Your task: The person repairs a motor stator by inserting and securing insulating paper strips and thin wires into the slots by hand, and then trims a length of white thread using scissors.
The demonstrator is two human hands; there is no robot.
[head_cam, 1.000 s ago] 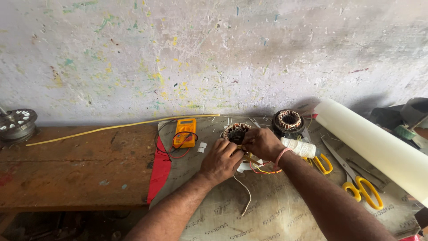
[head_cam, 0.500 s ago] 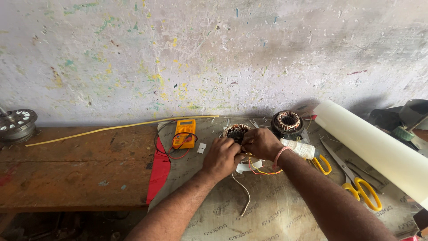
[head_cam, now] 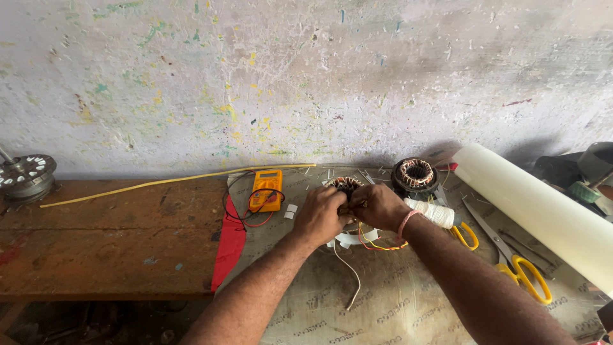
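- Head view, looking down at a worn wooden bench (head_cam: 115, 236) against a paint-flecked wall (head_cam: 306, 76).
- At the centre, both hands meet over a small stator (head_cam: 345, 186), a dark ring wound with copper wire, lying on a grey sheet (head_cam: 396, 300).
- The left hand (head_cam: 321, 215) is curled over the stator's 7 o'clock edge, fingers pressed down on it.
- The right hand (head_cam: 378, 206) closes on the 4 o'clock edge, fingertips pinching at the windings; a pink band circles that wrist.
- Coloured leads (head_cam: 373, 243) and a white cord (head_cam: 348, 275) trail from under the hands toward 6 o'clock.
- By my judgement the stator is heavy for its size and stiff in its iron core, but the thin copper windings and leads are fragile; it is best gripped by the outer iron ring, not the coils.
- At 10 o'clock of the hands sits a yellow meter (head_cam: 266, 190) with red and black probe wires.
- At 2 o'clock stands a second stator (head_cam: 415, 174); just beside the right wrist lies a white thread spool (head_cam: 435, 213).
- At 3 to 4 o'clock lie two yellow-handled scissors (head_cam: 525, 276), and past them a long white roll (head_cam: 536, 211).
- A yellow cable (head_cam: 159, 182) runs along the bench toward 9 o'clock, ending near a metal disc (head_cam: 24, 176) at the far left edge.
- A red cloth (head_cam: 228, 249) shows under the sheet's left edge.
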